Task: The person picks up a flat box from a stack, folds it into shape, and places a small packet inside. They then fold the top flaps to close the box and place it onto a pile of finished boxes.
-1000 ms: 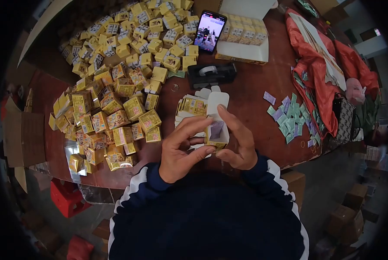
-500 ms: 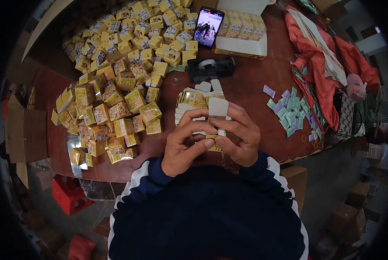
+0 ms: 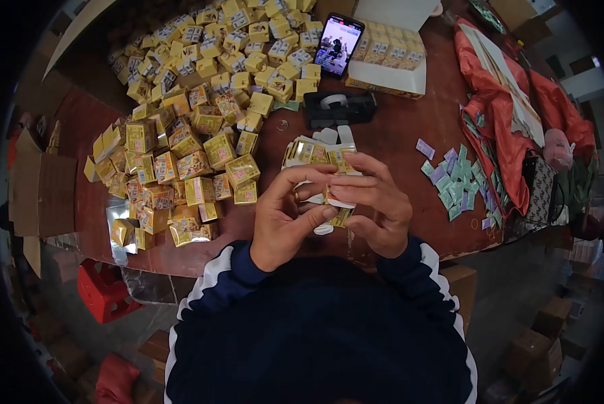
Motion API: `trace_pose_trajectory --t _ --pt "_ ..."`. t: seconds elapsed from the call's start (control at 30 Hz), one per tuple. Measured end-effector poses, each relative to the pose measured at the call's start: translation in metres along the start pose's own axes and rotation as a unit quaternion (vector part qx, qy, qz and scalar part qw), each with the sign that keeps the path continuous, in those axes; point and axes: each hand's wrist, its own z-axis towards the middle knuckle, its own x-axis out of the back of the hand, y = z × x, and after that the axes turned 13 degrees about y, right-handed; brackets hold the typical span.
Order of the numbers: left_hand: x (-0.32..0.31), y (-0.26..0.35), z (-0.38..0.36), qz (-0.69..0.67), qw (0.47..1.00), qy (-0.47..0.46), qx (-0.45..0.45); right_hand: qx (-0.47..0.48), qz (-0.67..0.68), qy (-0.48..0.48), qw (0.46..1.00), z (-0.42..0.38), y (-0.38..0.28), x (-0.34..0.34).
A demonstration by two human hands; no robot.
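Between my two hands is a small gold carton (image 3: 329, 195), mostly covered by the fingers; only a thin orange and white edge shows. My left hand (image 3: 279, 214) is closed on it from the left, thumb and fingertips pressed toward it. From the right, my right hand (image 3: 383, 209) bends its fingers across the carton's top, with its thumb held lower and apart. Just beyond the fingertips lies a stack of flat gold-and-white cartons (image 3: 306, 151), partly hidden by the hands.
Folded gold boxes (image 3: 193, 165) pile up at left, with many small yellow boxes (image 3: 211, 66) behind. A black tape dispenser (image 3: 356, 108), a lit phone (image 3: 339, 46) and an open display box (image 3: 389, 91) stand beyond. Green and purple sachets (image 3: 460, 182) lie right, beside red plastic bags (image 3: 473, 54).
The white flap that stood up above the carton has gone down under my right fingers. The whole view has shifted slightly.
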Motion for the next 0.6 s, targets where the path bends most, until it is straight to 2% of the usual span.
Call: trace_pose_trajectory --t 0.07,0.1,0.17,0.3,0.47,0.6 --pt "0.0007 0.0014 -0.001 0.046 0.999 0.0 -0.008 -0.063 0.072 -0.007 0.995 0.0 0.0006 0.0014" --pt "0.0015 0.0015 -0.0011 0.046 0.999 0.001 -0.008 -0.063 0.072 -0.007 0.995 -0.0004 -0.0002 -0.0001" --pt "0.0035 0.001 -0.0008 0.086 0.996 0.017 -0.014 -0.183 0.122 0.017 0.975 -0.0009 -0.0028 -0.0039" --pt "0.0038 -0.0003 -0.0009 0.115 0.993 0.015 -0.033 -0.18 0.095 0.019 0.979 0.0022 -0.0056 -0.0036" --pt "-0.0002 0.0037 -0.0008 0.141 0.99 0.011 -0.012 -0.273 0.13 0.054 0.952 0.0026 -0.0065 -0.0027" --pt "0.0008 0.0004 -0.0013 0.128 0.992 0.01 -0.001 -0.252 0.103 0.023 0.962 0.0028 -0.0031 0.0017"
